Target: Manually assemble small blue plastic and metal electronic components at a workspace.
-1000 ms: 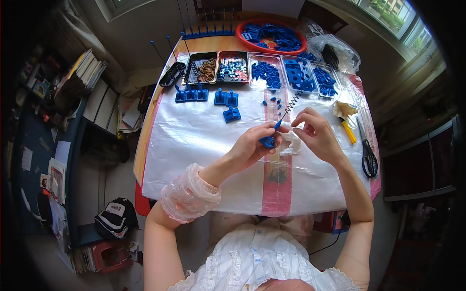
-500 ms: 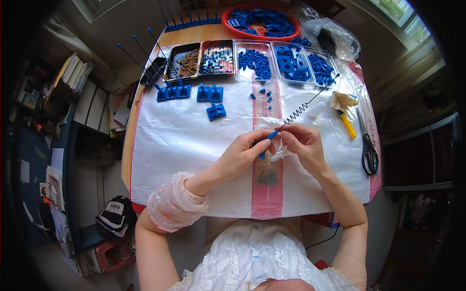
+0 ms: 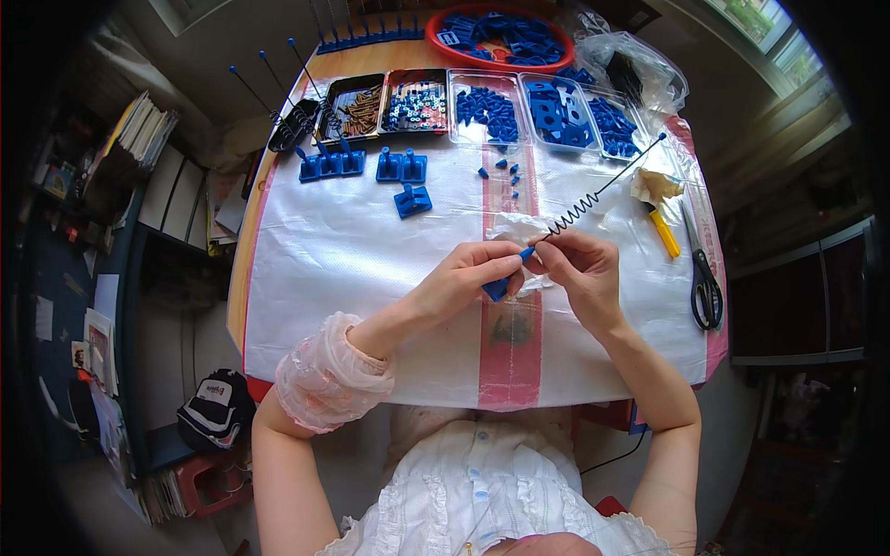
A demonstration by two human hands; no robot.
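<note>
"What's closest?"
"One spring wire (image 3: pixel 575 213). The left hand's (image 3: pixel 464 280) fingers grip one blue piece (image 3: pixel 496 290) at the wire's near end; the right hand's (image 3: pixel 586 273) fingers pinch the wire there."
"And past that?"
"Right of the wire, one pair of scissors (image 3: pixel 706 295), then one yellow handle (image 3: pixel 664 233). Left of it, six blue stands (image 3: pixel 413 201), grouped one, two and three, and at least five loose blue tips (image 3: pixel 483 173). Farther off, also leftward of it, five trays (image 3: pixel 414 136); beyond those, one red basin (image 3: pixel 501 65)."
</note>
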